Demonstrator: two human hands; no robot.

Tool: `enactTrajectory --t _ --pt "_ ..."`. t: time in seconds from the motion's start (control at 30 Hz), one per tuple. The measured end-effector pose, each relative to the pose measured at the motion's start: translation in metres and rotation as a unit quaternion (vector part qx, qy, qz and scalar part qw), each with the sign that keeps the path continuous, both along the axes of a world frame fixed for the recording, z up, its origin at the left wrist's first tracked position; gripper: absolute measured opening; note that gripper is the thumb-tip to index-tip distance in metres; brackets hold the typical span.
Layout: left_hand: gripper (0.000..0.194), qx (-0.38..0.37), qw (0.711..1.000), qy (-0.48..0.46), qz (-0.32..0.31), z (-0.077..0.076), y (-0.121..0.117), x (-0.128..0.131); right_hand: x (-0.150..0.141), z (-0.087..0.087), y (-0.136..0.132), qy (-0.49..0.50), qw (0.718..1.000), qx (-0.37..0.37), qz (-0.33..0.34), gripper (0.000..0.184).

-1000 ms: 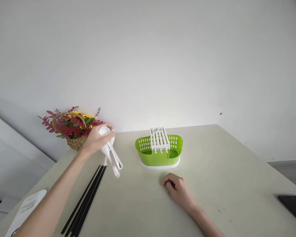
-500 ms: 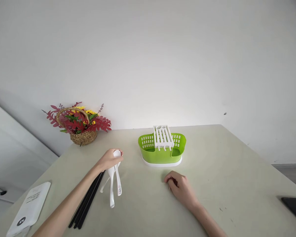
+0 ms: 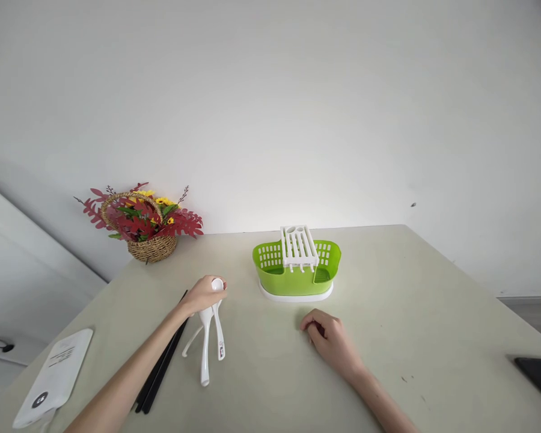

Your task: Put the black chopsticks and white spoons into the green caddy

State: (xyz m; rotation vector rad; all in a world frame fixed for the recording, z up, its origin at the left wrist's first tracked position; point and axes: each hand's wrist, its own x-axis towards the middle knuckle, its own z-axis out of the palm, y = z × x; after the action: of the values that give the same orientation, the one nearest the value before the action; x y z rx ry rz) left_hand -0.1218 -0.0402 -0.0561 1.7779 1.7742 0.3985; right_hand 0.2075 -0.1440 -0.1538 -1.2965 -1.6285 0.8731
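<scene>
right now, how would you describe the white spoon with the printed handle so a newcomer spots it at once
On the pale table, left of the oval green plastic basket, the left hand grips slim white utensils. The white spoon is the rightmost, its handle slanting toward the viewer. A small dark print near its handle's end sets it apart from its plain-looking neighbours.
</scene>
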Motion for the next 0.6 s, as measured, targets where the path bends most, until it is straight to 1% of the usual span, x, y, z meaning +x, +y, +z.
enactTrajectory --t 0.23,0.4,0.6 --pt "0.011 -0.006 0.999 0.045 0.0 -0.006 -0.005 0.009 0.0 -0.002 0.0 0.0 1.0 0.009 -0.004 0.026" --pt "0.013 0.005 0.998 0.055 -0.006 -0.006 -0.009 0.016 0.001 -0.001 0.0 -0.003 1.0 0.011 -0.005 0.027" --pt "0.022 0.029 0.998 0.053 -0.013 -0.006 -0.012 0.02 0.001 -0.002 0.0 -0.006 1.0 0.009 -0.005 0.027"
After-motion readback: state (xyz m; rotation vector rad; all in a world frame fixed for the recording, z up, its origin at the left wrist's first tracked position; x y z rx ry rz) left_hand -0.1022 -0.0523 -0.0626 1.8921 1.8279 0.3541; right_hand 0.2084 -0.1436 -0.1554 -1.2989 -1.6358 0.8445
